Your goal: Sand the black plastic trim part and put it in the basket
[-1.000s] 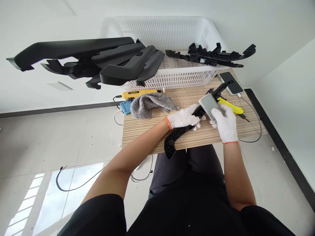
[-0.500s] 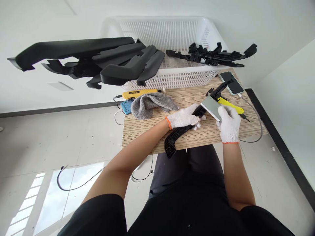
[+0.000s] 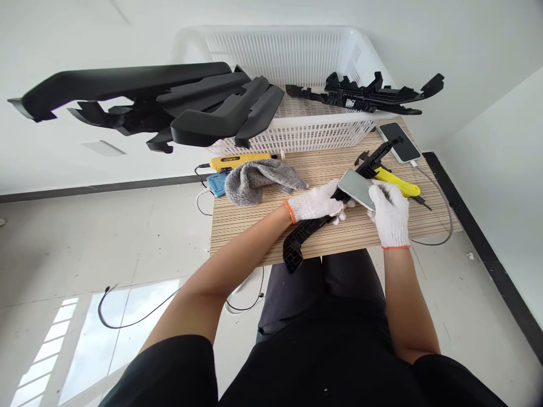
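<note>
My left hand (image 3: 316, 202), in a white knitted glove with an orange cuff, is closed around the middle of a long black plastic trim piece (image 3: 311, 226). The trim piece slants over the wooden tabletop, its bent lower end sticking out past the front edge. In my gloved right hand (image 3: 389, 212) a flat grey rectangular pad (image 3: 356, 187) with a pale edge is pinched between thumb and fingers. That pad lies over the upper half of the trim piece; whether it presses on it I cannot tell. A yellow utility knife (image 3: 397, 182) rests just beyond my right hand.
Behind the table (image 3: 237, 232) stands a white plastic basket (image 3: 314, 133) bearing several black trim parts (image 3: 212, 104), some jutting far left. A grey cloth (image 3: 254, 182), a yellow power tool (image 3: 237, 162), a blue device (image 3: 218, 184) and a cabled phone (image 3: 401, 144) lie around.
My right hand has shifted slightly left with the grey pad, which now lies flatter and shows more of its upper face. My left hand keeps its hold on the trim piece.
</note>
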A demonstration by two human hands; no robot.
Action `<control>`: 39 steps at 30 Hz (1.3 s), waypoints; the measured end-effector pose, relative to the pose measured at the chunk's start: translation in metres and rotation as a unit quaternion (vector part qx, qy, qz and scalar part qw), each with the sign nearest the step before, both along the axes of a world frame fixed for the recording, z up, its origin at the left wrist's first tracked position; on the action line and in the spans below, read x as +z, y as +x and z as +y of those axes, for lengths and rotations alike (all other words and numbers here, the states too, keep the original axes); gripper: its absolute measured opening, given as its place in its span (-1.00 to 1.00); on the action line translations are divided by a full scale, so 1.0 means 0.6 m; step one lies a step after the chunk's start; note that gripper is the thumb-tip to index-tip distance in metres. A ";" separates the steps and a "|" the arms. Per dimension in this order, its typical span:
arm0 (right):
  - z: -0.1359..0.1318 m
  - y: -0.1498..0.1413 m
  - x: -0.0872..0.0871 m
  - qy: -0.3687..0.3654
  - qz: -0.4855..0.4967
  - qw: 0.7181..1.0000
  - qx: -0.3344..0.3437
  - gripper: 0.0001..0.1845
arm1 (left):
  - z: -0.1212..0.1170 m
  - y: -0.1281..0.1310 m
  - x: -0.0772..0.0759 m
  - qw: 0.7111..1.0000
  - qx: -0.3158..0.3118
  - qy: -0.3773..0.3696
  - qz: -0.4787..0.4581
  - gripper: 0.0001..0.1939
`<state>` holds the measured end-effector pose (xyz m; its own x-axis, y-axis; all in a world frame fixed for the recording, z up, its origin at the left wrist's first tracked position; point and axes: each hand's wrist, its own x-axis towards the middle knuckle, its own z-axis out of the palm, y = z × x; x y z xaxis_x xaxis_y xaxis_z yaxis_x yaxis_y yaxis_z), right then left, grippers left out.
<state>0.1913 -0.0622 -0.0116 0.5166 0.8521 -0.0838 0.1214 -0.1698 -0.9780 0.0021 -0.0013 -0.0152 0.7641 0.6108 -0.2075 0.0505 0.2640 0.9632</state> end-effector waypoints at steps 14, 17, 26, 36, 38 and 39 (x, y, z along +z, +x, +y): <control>0.001 0.005 -0.004 0.007 0.006 0.996 -0.087 -0.66 | -0.007 0.006 0.013 0.999 -0.006 -0.044 -0.002 -0.43; 0.002 0.004 -0.003 -0.017 -0.010 0.998 -0.055 -0.66 | -0.011 0.009 0.014 0.999 0.008 -0.035 0.004 -0.41; -0.004 0.006 0.002 -0.025 -0.017 0.998 -0.058 -0.64 | -0.014 0.021 0.012 0.999 0.033 -0.032 0.002 -0.51; -0.004 0.007 0.001 -0.034 -0.023 0.998 -0.054 -0.64 | -0.020 0.020 0.008 0.998 -0.015 -0.063 -0.027 -0.42; -0.004 0.007 0.002 -0.040 -0.029 0.998 -0.046 -0.63 | -0.013 0.019 0.009 0.997 0.043 -0.054 -0.030 -0.50; -0.004 0.007 0.003 -0.043 -0.031 0.998 -0.043 -0.63 | -0.010 0.019 0.009 0.996 0.074 -0.048 -0.031 -0.54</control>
